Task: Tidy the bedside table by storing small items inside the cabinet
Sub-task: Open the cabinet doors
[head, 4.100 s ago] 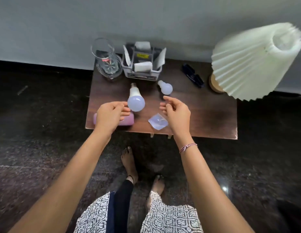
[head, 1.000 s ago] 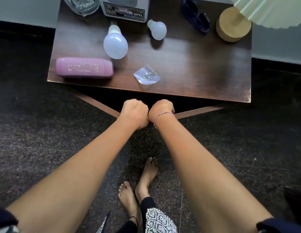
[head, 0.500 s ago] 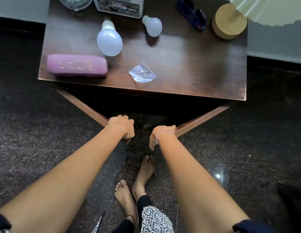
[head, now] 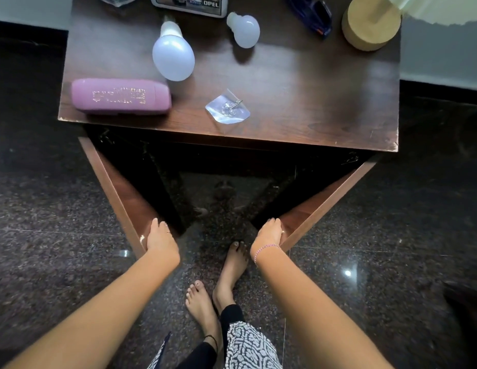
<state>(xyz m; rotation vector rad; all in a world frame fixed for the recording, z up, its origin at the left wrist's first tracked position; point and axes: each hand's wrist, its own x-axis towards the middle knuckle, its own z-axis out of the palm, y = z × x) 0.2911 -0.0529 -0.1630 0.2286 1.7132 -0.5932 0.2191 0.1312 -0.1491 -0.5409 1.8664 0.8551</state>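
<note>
left hand (head: 159,239) fingers clasped on left cabinet door (head: 117,191), right hand (head: 268,235) fingers clasped on right cabinet door (head: 320,202)

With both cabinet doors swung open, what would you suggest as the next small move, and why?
Probably let go of the right door and lift the right hand to the small bulb: both hands only hold door edges, and every item is on the tabletop.

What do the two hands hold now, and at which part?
Left hand grips left cabinet door at its free edge; right hand grips right cabinet door likewise.
</note>
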